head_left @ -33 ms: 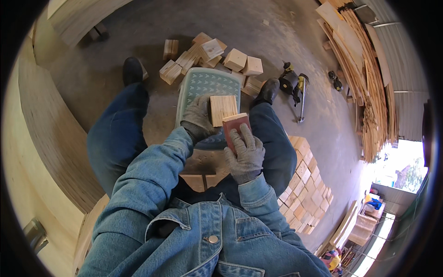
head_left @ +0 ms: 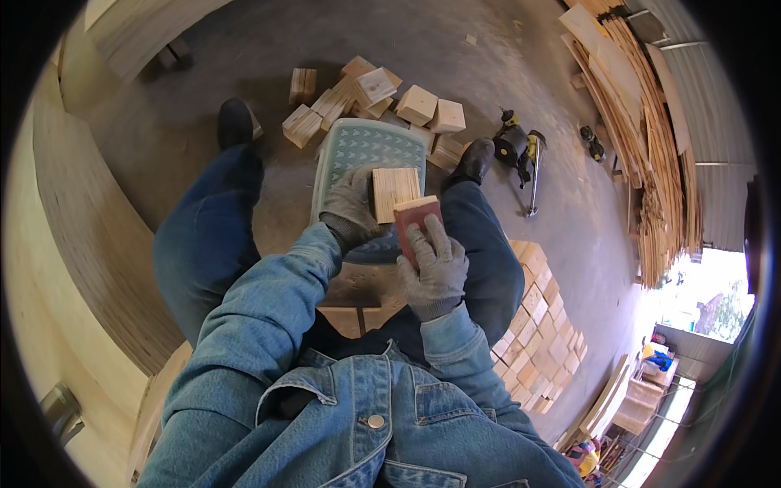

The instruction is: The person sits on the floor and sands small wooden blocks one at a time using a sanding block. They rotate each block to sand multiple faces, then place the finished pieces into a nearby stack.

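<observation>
Left hand (head_left: 351,210) (grey glove) grips a square wooden block (head_left: 395,192) over the near edge of a pale green plastic stool (head_left: 358,150). Right hand (head_left: 435,264) is wrapped round a reddish sanding pad (head_left: 416,221), pressed to the block's near edge. Looks like mid-job: loose blocks (head_left: 370,93) past the stool's far edge, a tidy stack (head_left: 541,321) on the right. No labels I can see.

Pale striped-grain square wooden block (head_left: 395,192), reddish-brown sanding pad (head_left: 415,221), grey knit gloves (head_left: 435,268), teal plastic stool with a chevron pattern (head_left: 358,150), blue denim jacket (head_left: 366,415).
</observation>
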The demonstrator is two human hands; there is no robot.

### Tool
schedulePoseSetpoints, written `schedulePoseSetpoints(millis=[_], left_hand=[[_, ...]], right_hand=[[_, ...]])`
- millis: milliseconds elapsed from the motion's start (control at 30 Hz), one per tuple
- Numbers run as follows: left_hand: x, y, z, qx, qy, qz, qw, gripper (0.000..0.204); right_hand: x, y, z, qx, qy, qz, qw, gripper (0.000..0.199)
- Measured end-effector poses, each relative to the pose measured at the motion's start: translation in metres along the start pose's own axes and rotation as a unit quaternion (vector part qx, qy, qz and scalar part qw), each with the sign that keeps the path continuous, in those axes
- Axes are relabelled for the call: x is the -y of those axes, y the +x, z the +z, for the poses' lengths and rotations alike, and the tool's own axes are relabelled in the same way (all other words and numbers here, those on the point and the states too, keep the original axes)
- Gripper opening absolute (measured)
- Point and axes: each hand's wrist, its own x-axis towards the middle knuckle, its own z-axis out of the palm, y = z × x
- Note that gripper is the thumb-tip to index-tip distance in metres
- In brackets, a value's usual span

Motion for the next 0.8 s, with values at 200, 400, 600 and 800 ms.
schedulePoseSetpoints(millis=[200, 400, 600, 800], left_hand=[[-0.003, 0.001, -0.001, -0.013, 0.024, -0.011, 1.000, 0.094], [0.001, 0.002, 0.010, -0.008, 0.004, -0.010, 1.000, 0.092], [0.012, -0.001, 0.005, 0.009, 0.009, -0.012, 1.000, 0.096], [-0.006, 0.002, -0.001, 0.005, 0.018, 0.004, 1.000, 0.095]], right_hand=[[-0.009, 0.098, 0.016, 0.008, -0.007, 0.018, 1.000, 0.057], [-0.010, 0.166, 0.014, 0.074, -0.059, 0.080, 0.992, 0.059], [-0.004, 0.073, 0.006, 0.033, 0.002, 0.029, 0.999, 0.062], [-0.006, -0.009, 0.000, 0.015, 0.004, 0.009, 1.000, 0.064]])
